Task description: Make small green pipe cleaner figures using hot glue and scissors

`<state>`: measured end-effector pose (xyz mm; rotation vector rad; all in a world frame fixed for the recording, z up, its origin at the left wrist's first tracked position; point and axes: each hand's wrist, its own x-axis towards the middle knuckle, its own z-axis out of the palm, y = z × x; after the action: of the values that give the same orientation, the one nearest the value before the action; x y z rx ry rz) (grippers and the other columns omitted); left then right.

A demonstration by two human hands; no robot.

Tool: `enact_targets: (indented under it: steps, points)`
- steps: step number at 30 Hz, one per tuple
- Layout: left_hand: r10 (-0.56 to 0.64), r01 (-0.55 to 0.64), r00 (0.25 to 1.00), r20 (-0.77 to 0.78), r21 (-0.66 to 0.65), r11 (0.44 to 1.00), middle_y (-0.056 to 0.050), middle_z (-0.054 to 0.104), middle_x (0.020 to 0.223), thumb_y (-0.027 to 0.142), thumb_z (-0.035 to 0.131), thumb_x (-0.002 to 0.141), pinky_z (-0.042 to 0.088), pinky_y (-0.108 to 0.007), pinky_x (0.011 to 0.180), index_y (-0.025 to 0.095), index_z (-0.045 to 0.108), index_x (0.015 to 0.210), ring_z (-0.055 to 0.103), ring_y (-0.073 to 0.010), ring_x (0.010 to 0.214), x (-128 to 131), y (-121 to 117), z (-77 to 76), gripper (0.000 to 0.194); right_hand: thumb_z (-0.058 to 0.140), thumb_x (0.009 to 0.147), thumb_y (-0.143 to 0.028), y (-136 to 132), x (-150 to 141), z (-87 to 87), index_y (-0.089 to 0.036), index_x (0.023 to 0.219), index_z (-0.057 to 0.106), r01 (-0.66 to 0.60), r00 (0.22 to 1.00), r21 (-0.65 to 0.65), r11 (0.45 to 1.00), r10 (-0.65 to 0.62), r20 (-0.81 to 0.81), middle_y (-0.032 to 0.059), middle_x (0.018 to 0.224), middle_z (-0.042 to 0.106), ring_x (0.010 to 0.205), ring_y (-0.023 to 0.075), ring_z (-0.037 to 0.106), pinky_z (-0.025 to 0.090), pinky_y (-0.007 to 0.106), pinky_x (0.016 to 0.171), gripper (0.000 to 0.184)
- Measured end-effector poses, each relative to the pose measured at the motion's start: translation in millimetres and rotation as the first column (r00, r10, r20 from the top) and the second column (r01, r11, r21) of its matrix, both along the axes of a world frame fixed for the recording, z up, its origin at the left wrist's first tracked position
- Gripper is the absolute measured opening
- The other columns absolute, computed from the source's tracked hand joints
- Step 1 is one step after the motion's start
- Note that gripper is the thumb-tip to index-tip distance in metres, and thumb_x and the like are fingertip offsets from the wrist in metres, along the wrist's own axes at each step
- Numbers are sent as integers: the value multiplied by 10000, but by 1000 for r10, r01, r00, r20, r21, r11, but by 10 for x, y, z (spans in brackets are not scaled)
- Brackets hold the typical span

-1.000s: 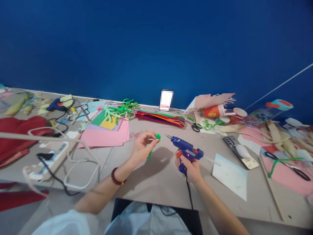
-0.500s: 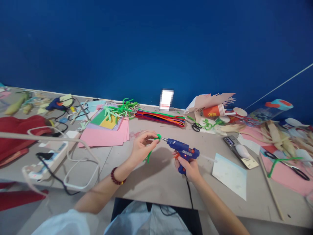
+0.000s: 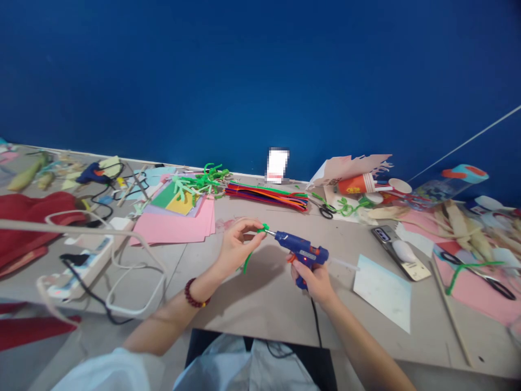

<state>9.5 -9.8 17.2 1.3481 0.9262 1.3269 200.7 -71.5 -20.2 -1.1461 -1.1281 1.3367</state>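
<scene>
Nearest us, the black power cord (image 3: pixel 316 320) hung down below the blue plastic glue gun (image 3: pixel 299 248), our landmark. Our right hand (image 3: pixel 315 278) was wrapped round the gun's grip, its fingers curled at the orange trigger; we couldn't tell whether the trigger was squeezed. A small red light glowed on the gun's body.

Just left of the gun's nozzle, our left hand (image 3: pixel 240 241) pinched a green fuzzy craft stem (image 3: pixel 265 227) between thumb and fingertips, its upper end bunched up and its tail dangling below the hand. The nozzle met that bunched end, or sat right in front of it. By our judgement the shaping of the end was done and the gluing under way; no glue showed, and nothing had yet been joined on that we could see.

Right of the gun lay a pale blue square card (image 3: pixel 382 293). Farther off to its left were flat pink paper sheets (image 3: pixel 175 231). Beyond the gun lay a bundle of straight, mostly red and purple fuzzy stems (image 3: pixel 266 196), seemingly unworked, and, farther left, a heap of bent green fuzzy stems (image 3: pixel 209 179), which looked already shaped.
</scene>
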Motion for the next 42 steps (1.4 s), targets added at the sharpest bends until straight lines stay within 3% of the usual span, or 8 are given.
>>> enact_targets:
  steps: [10,30,42]
  points:
    - [9,-6,1000,23,-109,994,-62,653,875,251,704,677,534,-250,676,164,591,905,621,-147,781,15,-17,44,268,602,728,-464,-4,-6,35,-170,710,550,36,998,1,999,-36,49,-36,458,487,386,91,437,365,226,376,300]
    - [-21,42,991,134,-160,986,-44,644,824,247,742,639,558,-272,699,152,620,809,631,-152,790,25,-18,43,230,616,676,-490,-43,22,23,-175,598,558,92,981,38,995,-98,170,-10,430,500,386,112,450,389,255,390,330]
    - [-44,97,974,220,-239,966,-27,652,734,280,762,620,568,-273,679,143,619,782,630,-124,681,34,-5,61,256,623,710,-440,-60,68,-82,-144,798,662,56,995,30,998,-58,82,-8,491,513,420,115,465,400,256,409,311]
